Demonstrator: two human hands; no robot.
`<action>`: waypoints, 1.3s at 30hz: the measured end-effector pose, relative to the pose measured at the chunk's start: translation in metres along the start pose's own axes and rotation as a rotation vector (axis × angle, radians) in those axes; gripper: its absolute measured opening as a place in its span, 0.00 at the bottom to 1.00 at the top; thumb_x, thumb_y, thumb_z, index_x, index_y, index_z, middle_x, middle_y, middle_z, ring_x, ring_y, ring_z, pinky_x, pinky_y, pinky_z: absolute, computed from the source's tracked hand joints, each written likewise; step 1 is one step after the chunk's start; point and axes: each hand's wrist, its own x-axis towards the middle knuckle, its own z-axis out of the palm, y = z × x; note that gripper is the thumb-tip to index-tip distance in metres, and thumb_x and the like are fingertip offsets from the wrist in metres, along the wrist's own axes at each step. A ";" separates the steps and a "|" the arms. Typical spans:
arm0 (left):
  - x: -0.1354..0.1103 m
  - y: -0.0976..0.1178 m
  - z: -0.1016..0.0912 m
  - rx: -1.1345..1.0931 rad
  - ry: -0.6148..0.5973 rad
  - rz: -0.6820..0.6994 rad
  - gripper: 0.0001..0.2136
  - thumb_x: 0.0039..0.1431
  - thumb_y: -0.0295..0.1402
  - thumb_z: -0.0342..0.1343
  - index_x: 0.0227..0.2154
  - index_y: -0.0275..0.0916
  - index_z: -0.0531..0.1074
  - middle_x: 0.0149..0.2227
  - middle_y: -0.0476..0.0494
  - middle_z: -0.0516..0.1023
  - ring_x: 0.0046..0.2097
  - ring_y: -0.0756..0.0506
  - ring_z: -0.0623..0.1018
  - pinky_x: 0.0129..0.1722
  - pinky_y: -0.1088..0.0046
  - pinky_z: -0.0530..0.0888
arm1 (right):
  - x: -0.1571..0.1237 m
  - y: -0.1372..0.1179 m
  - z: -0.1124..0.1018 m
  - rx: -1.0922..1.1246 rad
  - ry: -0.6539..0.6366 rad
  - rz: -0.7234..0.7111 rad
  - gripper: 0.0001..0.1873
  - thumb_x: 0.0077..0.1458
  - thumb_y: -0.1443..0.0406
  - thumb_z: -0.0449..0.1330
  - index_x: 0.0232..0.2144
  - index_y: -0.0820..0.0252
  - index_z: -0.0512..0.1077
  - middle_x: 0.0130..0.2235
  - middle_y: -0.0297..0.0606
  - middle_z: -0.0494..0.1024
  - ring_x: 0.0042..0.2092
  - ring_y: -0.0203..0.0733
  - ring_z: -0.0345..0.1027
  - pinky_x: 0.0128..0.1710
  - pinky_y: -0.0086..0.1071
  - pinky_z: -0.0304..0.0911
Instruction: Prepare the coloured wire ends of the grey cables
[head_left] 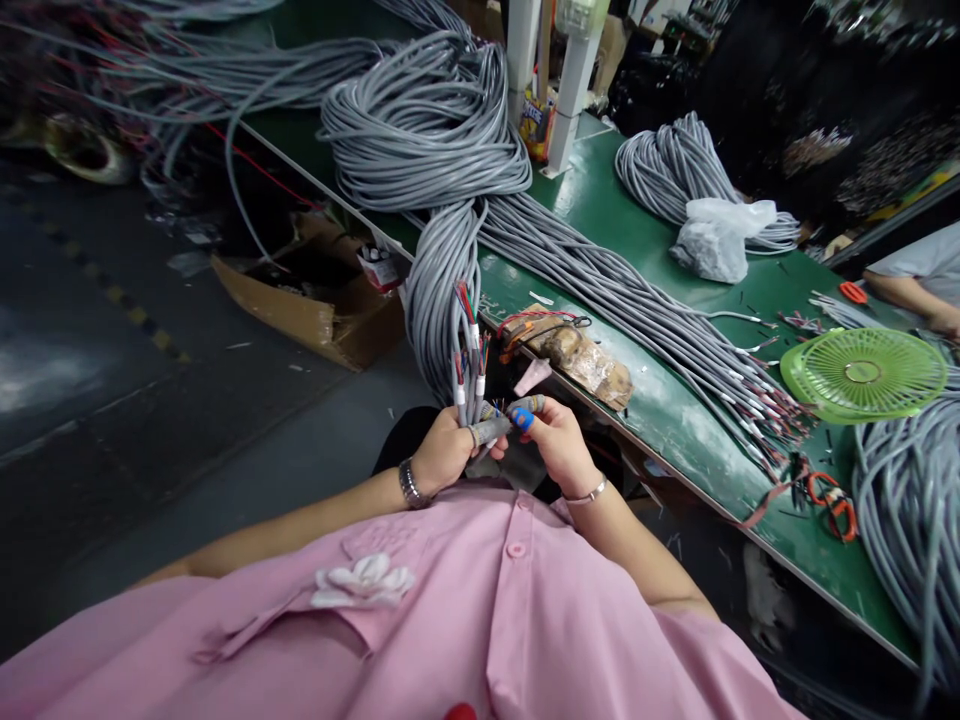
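Observation:
My left hand [448,447], with grey tape on the thumb, is closed around several grey cables [471,395]. Their ends stick up out of the grip, with white bands and bare coloured wires [468,310]. Close beside it, my right hand [555,440] has fingers pinched together, blue tape on one and grey tape on another. Small thin wire ends [499,405] show between the two hands. The right fingertips meet at these wires, though what exactly they pinch is partly hidden. A thick hank of grey cable [442,290] hangs over the table edge just beyond my left hand.
Large grey cable coils [427,130] lie on the green table [592,200]. A cable bundle [637,300] runs right toward orange-handled scissors [832,505] and a green fan [862,372]. A taped block [585,365] sits at the edge. Below stands a cardboard box [315,310]. Another person's arm [911,295] shows at right.

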 end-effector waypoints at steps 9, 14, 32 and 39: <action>0.003 0.007 0.003 -0.153 0.023 -0.009 0.09 0.50 0.34 0.63 0.23 0.34 0.72 0.19 0.47 0.75 0.18 0.52 0.71 0.17 0.79 0.61 | 0.013 0.015 -0.009 0.277 0.005 0.101 0.16 0.48 0.53 0.66 0.29 0.60 0.73 0.27 0.32 0.73 0.26 0.31 0.64 0.28 0.27 0.64; 0.007 0.013 0.008 -0.211 0.012 -0.029 0.08 0.49 0.34 0.63 0.24 0.34 0.72 0.19 0.47 0.75 0.19 0.51 0.71 0.17 0.77 0.64 | 0.034 0.014 -0.015 0.419 -0.003 0.187 0.26 0.51 0.43 0.58 0.32 0.61 0.73 0.29 0.37 0.75 0.26 0.32 0.65 0.26 0.27 0.65; 0.014 0.018 0.015 -0.203 -0.002 -0.041 0.09 0.47 0.34 0.63 0.21 0.34 0.71 0.17 0.47 0.73 0.18 0.51 0.71 0.17 0.77 0.62 | 0.044 0.019 0.001 0.460 0.011 0.020 0.24 0.51 0.44 0.59 0.28 0.60 0.72 0.26 0.33 0.71 0.26 0.34 0.62 0.27 0.29 0.61; 0.015 0.016 0.016 -0.171 0.026 -0.059 0.09 0.46 0.34 0.64 0.21 0.34 0.71 0.17 0.47 0.74 0.17 0.51 0.71 0.16 0.77 0.61 | 0.047 0.017 0.005 0.577 0.043 0.051 0.22 0.51 0.47 0.62 0.32 0.61 0.74 0.27 0.33 0.74 0.26 0.34 0.63 0.27 0.28 0.61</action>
